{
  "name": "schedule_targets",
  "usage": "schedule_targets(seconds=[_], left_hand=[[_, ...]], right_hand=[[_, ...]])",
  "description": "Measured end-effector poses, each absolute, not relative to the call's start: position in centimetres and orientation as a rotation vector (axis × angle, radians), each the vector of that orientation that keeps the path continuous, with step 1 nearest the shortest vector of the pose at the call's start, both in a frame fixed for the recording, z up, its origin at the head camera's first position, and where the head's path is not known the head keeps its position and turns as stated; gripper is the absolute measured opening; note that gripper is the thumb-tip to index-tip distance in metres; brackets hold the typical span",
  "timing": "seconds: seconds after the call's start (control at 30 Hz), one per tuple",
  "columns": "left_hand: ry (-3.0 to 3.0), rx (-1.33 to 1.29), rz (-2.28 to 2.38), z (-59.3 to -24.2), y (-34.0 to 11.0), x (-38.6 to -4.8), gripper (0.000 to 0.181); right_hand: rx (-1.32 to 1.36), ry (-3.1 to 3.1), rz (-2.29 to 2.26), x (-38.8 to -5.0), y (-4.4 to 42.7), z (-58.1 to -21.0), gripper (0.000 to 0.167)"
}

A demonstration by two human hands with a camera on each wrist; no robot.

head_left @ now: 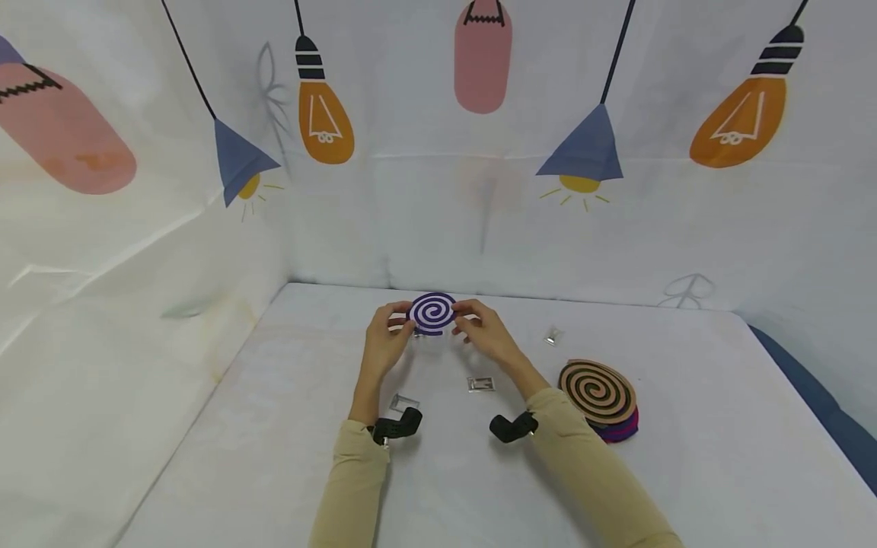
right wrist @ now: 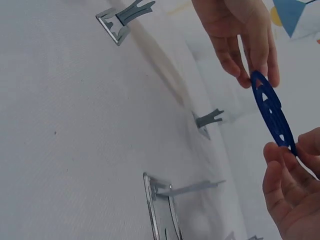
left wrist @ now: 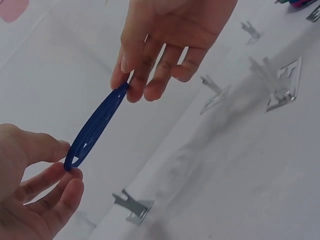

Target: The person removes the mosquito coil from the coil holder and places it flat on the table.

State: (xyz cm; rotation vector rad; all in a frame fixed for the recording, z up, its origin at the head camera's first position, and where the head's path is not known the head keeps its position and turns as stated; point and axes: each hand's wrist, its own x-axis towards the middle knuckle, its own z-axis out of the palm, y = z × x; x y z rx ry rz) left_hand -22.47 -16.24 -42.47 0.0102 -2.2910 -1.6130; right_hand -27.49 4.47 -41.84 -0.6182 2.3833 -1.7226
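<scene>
A dark blue-purple mosquito coil (head_left: 433, 310) is held up between both hands near the far side of the table. My left hand (head_left: 386, 339) pinches its left edge between thumb and fingers, while my right hand (head_left: 488, 333) grips the right edge. In the left wrist view the coil (left wrist: 95, 127) appears nearly edge-on, clear of the table. Small metal coil stands with upright prongs are spread around the hands: one stand (head_left: 481, 384) in the middle, another stand (head_left: 405, 403) by the left wrist, a third stand (head_left: 553, 335) to the right. One more is partly hidden behind the coil.
To the right, beside the right forearm, lies a stack of coils (head_left: 597, 392), tan and dark green on top with purple and red below. White fabric (head_left: 425, 221) printed with lamps and bulbs hangs behind the white table (head_left: 288, 457). Both wrists wear black camera mounts.
</scene>
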Motion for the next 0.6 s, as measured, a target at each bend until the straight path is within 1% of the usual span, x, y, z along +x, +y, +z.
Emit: schedule_targets(seconds=[0.4,0.6], left_hand=[[-2.335,-0.24,-1.581,-41.8,-12.4,-22.2,0.034],[-2.356,-0.287,-1.611,-41.7,-10.5,-22.1,0.032]], right_hand=[[-0.581,2.426,-1.763,-25.8,9.7,-42.2,0.031],[-0.627,2.496,-1.744,-24.7,11.9,-42.1,0.029]])
